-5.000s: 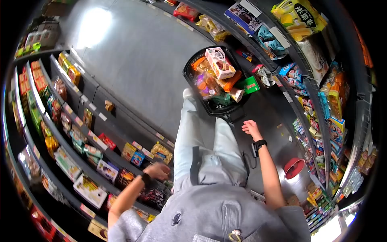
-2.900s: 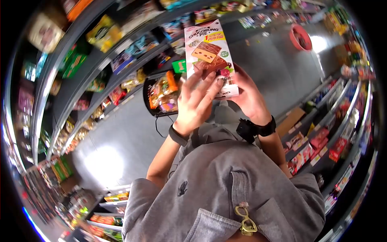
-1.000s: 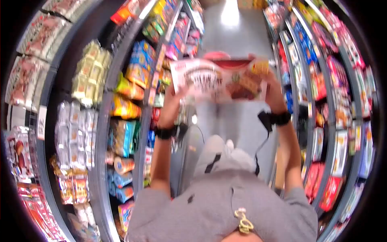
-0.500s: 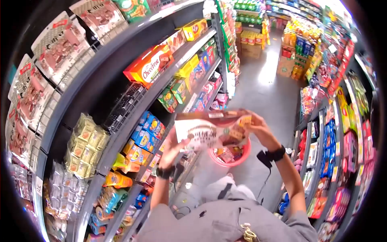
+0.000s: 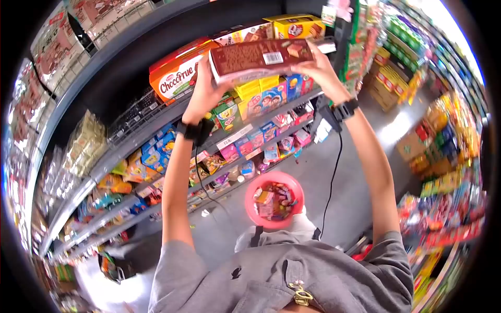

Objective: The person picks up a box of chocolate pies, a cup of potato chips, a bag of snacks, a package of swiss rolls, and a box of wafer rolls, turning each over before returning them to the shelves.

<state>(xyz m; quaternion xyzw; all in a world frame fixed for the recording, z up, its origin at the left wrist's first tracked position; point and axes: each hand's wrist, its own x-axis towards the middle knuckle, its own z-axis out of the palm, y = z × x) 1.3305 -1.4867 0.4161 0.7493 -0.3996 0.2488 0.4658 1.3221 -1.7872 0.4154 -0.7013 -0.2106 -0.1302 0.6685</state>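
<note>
Both hands are holding a brown snack box [image 5: 258,58] at the top shelf [image 5: 141,121], upper centre of the frame.
Left hand [image 5: 205,91] is wrapping the box's left end and right hand [image 5: 319,68] is gripping the right end, fingers closed on it. The box is sitting just in front of the orange ChocoPrue box [image 5: 175,81]. Likely risk: its edge clipping that neighbour and tipping it off, toward the pink basket [image 5: 249,194] below.

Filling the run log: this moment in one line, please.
left hand: grips left end of brown rectangular cardboard box | right hand: grips right end | box: held high near orange ChocoPrue carton
</note>
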